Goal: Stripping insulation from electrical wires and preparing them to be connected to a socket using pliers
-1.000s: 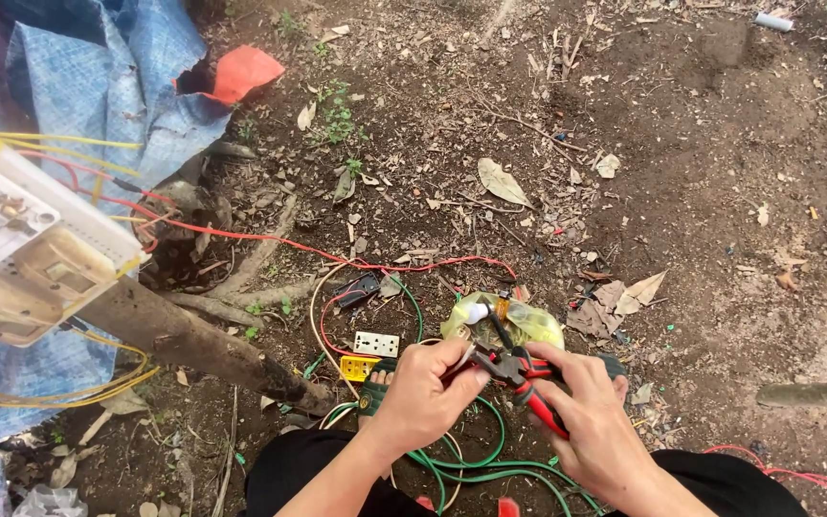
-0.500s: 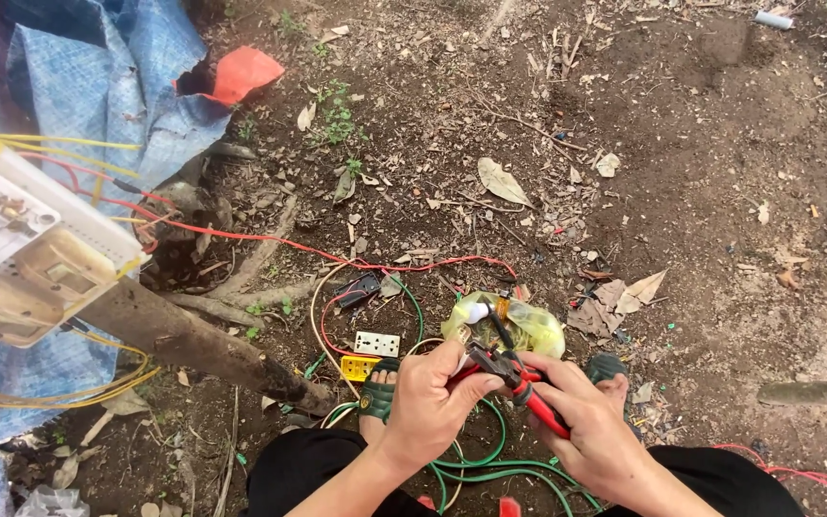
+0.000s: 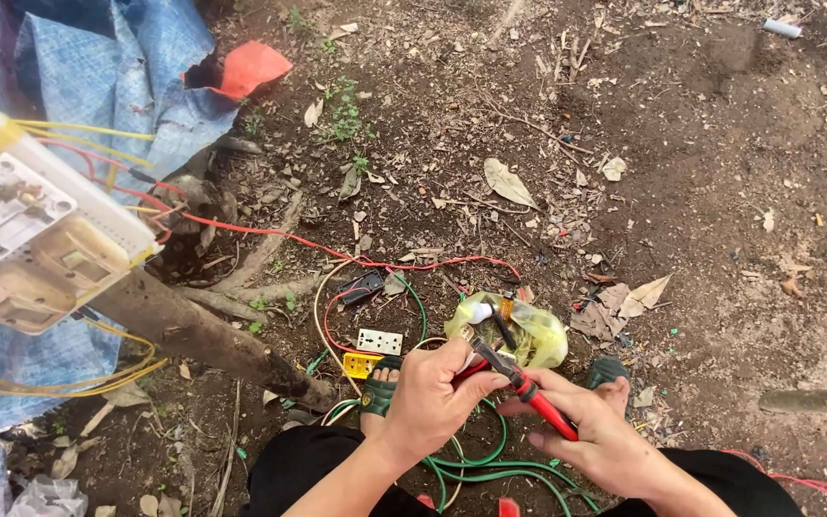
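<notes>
My left hand is closed around a thin red wire, pinching it near the jaws of red-handled pliers. My right hand grips the pliers' handles at the lower middle of the head view. The pliers' tip points up-left toward a yellow-green plastic bag on the dirt. Green cable loops under both hands.
A white socket plate and a yellow part lie left of my hands. A long red wire runs to an open electrical box on a wooden post. Blue tarp hangs upper left. Dry leaves litter the ground.
Both hands have shifted slightly down and closer together. The pliers now sit lower, with the left hand wrapped tighter around the wire at the jaws.
</notes>
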